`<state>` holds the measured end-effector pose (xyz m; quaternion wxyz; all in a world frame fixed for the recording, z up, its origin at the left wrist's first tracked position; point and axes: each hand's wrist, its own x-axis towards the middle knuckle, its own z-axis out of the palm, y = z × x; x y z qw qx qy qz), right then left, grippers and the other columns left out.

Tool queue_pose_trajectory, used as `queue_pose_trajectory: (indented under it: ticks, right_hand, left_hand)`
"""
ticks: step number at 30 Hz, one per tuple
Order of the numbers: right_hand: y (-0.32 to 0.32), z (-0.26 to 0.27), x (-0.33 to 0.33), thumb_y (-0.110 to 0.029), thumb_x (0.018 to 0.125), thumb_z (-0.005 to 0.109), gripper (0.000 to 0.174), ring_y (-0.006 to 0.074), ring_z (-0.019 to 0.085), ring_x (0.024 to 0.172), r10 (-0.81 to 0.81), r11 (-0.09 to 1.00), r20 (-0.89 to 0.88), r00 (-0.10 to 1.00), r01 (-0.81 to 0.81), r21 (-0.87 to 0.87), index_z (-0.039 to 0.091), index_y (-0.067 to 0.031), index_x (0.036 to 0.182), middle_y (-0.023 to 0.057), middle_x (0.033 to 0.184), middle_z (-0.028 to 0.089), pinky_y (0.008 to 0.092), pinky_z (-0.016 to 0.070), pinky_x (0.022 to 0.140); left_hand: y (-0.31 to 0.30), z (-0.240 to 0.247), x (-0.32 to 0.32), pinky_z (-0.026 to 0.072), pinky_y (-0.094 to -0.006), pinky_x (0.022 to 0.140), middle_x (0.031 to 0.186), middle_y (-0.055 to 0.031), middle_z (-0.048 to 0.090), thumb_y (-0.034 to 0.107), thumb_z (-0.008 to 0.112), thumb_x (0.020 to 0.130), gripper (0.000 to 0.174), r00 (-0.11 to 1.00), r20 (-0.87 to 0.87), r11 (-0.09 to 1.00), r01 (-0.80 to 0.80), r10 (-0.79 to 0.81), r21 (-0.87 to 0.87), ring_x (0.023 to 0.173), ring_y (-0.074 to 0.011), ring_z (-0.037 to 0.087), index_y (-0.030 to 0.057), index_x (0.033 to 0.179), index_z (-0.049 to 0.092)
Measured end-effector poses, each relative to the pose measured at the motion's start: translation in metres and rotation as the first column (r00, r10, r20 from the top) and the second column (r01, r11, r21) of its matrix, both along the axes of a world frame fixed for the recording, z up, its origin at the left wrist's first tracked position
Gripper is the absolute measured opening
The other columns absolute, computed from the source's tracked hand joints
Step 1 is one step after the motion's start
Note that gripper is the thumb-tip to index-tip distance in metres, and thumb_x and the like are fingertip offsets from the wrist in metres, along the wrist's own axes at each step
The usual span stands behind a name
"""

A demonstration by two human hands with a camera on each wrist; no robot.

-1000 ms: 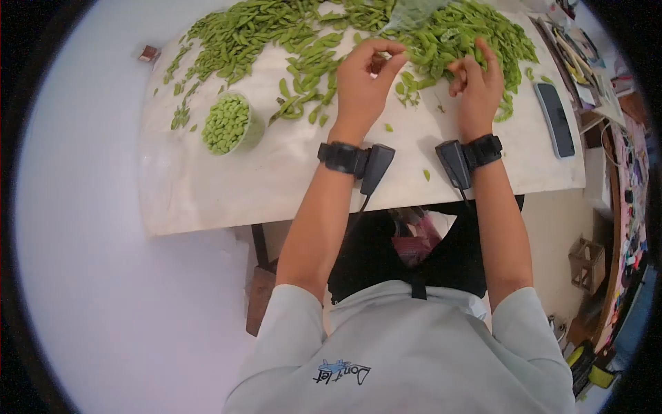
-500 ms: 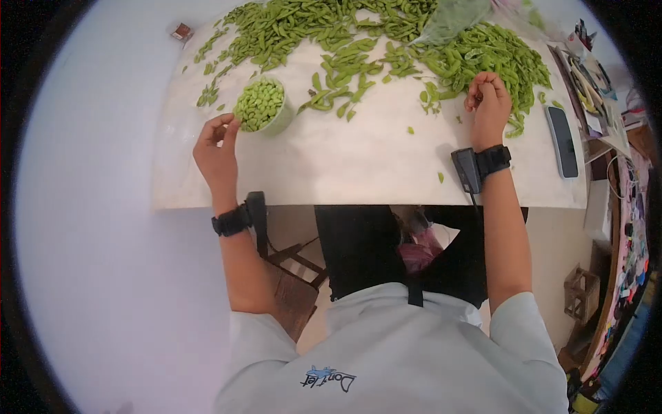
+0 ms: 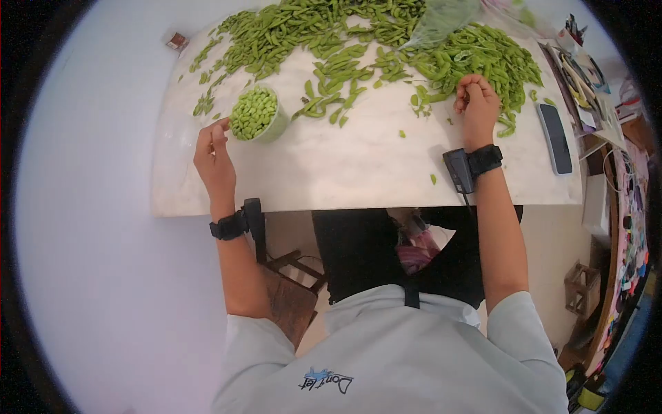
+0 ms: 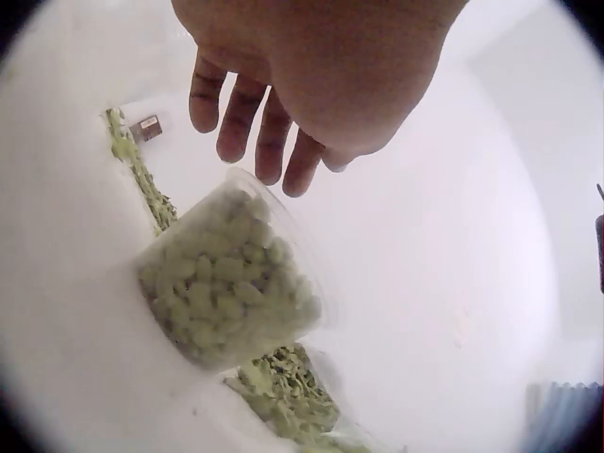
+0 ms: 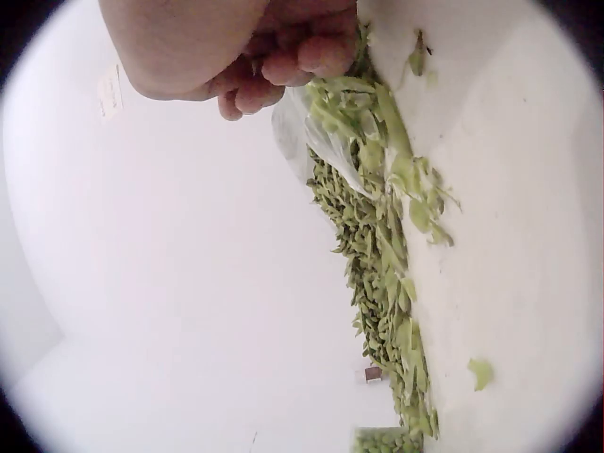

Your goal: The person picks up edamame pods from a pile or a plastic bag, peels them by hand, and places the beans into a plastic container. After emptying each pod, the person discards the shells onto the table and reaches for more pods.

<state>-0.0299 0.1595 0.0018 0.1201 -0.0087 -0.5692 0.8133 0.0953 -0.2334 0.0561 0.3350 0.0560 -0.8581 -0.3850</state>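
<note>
A: What's around it all?
B: A pale wall on the left, then a light, flat-looking tabletop, with a wooden seat below its near edge.

A: And on top?
B: Green pods, heaped along the far side. They look light and a bit springy; I'd pinch them by the middle.

A: The hands?
B: The right hand is by the heap, fingers curled; I can't tell whether anything's inside. The left hand has its fingers loose and apart, grasping nothing I can see, beside the tub.

A: Where's that tub, and how would it handle?
B: Left of centre, upright. Probably thin-walled, weighted by its load; hold it low around the sides, gently, and level.

A: Its beans?
B: Firm, smooth, perhaps slippery, and piled high enough to spill.
</note>
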Motion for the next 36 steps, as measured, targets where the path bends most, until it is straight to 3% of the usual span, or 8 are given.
queue_pose_trajectory:
  ticks: [7, 10, 12, 14, 21, 28, 32, 36]
  right_hand:
    - [-0.002, 0.001, 0.000, -0.006, 0.087, 0.043, 0.016, 0.0057, 0.040, 0.045, 0.052, 0.999, -0.006, 0.999, -0.052, -0.014, 0.057, -0.0037, 0.081, -0.0011, 0.061, 0.048, 0.0207, 0.0314, 0.040]
    - [-0.003, 0.003, 0.002, -0.007, 0.086, 0.043, 0.016, 0.0055, 0.040, 0.045, 0.068, 0.998, 0.022, 0.997, -0.068, -0.006, 0.057, -0.0030, 0.080, -0.0012, 0.060, 0.048, 0.0210, 0.0316, 0.040]
    - [-0.003, 0.001, 0.001, -0.007, 0.085, 0.044, 0.016, 0.0057, 0.040, 0.046, 0.068, 0.997, 0.035, 0.997, -0.070, 0.037, 0.058, -0.0022, 0.079, -0.0011, 0.060, 0.049, 0.0214, 0.0316, 0.041]
    - [-0.002, 0.001, -0.001, -0.007, 0.084, 0.044, 0.016, 0.0060, 0.040, 0.047, 0.058, 0.994, 0.028, 0.998, -0.060, 0.093, 0.058, -0.0016, 0.077, -0.0008, 0.061, 0.050, 0.0220, 0.0319, 0.042]
    - [-0.003, -0.007, -0.004, -0.007, 0.080, 0.046, 0.016, 0.0079, 0.047, 0.057, 0.081, 0.987, -0.004, 0.997, -0.079, 0.141, 0.059, 0.0005, 0.075, 0.0014, 0.062, 0.053, 0.0234, 0.0367, 0.053]
    - [-0.004, -0.009, -0.007, -0.009, 0.080, 0.047, 0.016, 0.0122, 0.050, 0.057, 0.058, 0.966, -0.023, 0.998, -0.050, 0.255, 0.060, 0.0004, 0.077, 0.0061, 0.064, 0.056, 0.0268, 0.0401, 0.054]
    - [-0.005, -0.013, -0.009, -0.010, 0.079, 0.048, 0.017, 0.0152, 0.050, 0.055, 0.054, 0.953, -0.053, 0.997, -0.036, 0.300, 0.061, 0.0008, 0.078, 0.0086, 0.063, 0.057, 0.0280, 0.0403, 0.054]
    - [-0.005, -0.011, -0.006, -0.004, 0.081, 0.044, 0.014, 0.0063, 0.047, 0.059, 0.091, 0.960, -0.028, 0.995, -0.080, 0.268, 0.057, -0.0002, 0.077, -0.0002, 0.063, 0.052, 0.0215, 0.0370, 0.054]
  left_hand:
    - [0.060, 0.040, -0.020, 0.0433, -0.0234, 0.075, 0.087, -0.0031, 0.061, 0.021, 0.050, 0.095, 0.024, 0.967, 0.115, 0.974, 0.224, -0.226, 0.028, 0.082, -0.0106, 0.055, 0.0011, 0.095, 0.064]
    - [0.090, 0.055, -0.050, 0.0447, -0.0242, 0.076, 0.085, -0.0034, 0.062, 0.020, 0.055, 0.092, 0.023, 0.974, -0.044, 0.937, 0.199, -0.220, -0.289, 0.082, -0.0115, 0.055, 0.0019, 0.104, 0.062]
    - [0.110, 0.059, -0.073, 0.0453, -0.0243, 0.075, 0.082, -0.0027, 0.062, 0.020, 0.056, 0.091, 0.026, 0.960, -0.085, 0.939, 0.238, -0.266, -0.249, 0.080, -0.0112, 0.055, 0.0014, 0.108, 0.060]
    - [0.129, 0.061, -0.100, 0.0458, -0.0240, 0.071, 0.078, -0.0013, 0.061, 0.020, 0.058, 0.090, 0.029, 0.921, -0.069, 0.919, 0.388, -0.384, 0.071, 0.075, -0.0101, 0.054, 0.0007, 0.112, 0.058]
    - [0.128, 0.029, -0.190, 0.0404, -0.0221, 0.058, 0.062, 0.0026, 0.050, 0.011, 0.060, 0.085, 0.027, 0.934, 0.177, 0.948, 0.319, -0.311, -0.016, 0.059, -0.0064, 0.048, -0.0014, 0.109, 0.056]
    - [0.126, -0.007, -0.239, 0.0475, -0.0336, 0.072, 0.099, -0.0101, 0.058, 0.012, 0.064, 0.080, 0.036, 0.929, 0.278, 0.920, 0.314, -0.247, -0.234, 0.075, -0.0184, 0.059, 0.0055, 0.114, 0.057]
    - [0.130, -0.015, -0.260, 0.0482, -0.0361, 0.075, 0.102, -0.0101, 0.063, 0.019, 0.063, 0.080, 0.031, 0.894, 0.404, 0.820, 0.373, -0.193, -0.435, 0.084, -0.0245, 0.062, 0.0074, 0.109, 0.063]
    - [0.142, -0.014, -0.261, 0.0490, -0.0362, 0.073, 0.093, -0.0096, 0.067, 0.024, 0.064, 0.080, 0.027, 0.854, 0.510, 0.837, 0.354, -0.107, -0.418, 0.083, -0.0268, 0.063, 0.0095, 0.103, 0.067]
